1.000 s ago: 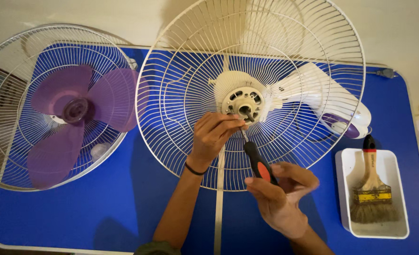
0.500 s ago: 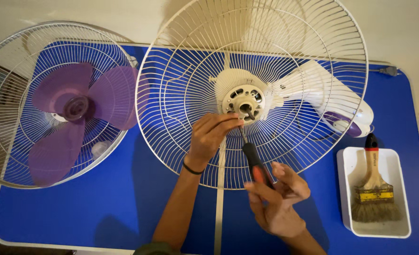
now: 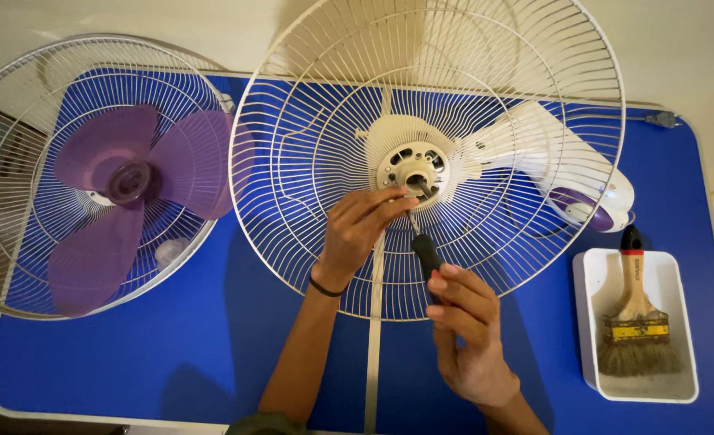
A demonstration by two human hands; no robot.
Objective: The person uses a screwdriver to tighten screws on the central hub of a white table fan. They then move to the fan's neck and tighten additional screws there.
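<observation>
Single view only: head camera, worn by person, looking almost straight down onto blue table (image 3: 171,362). Person sitting or standing at near edge, camera facing toward far edge. Framing fairly close: near-left corner showing, right edge running out of frame, far edge showing beyond fan guards with pale wall or floor strip behind. Both forearms entering from near edge, hands sitting about mid-frame. No second view, so nothing shared between views.

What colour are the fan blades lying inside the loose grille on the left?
The fan blades are translucent purple, seen plainly in the head view, resting in the white wire grille.
</observation>
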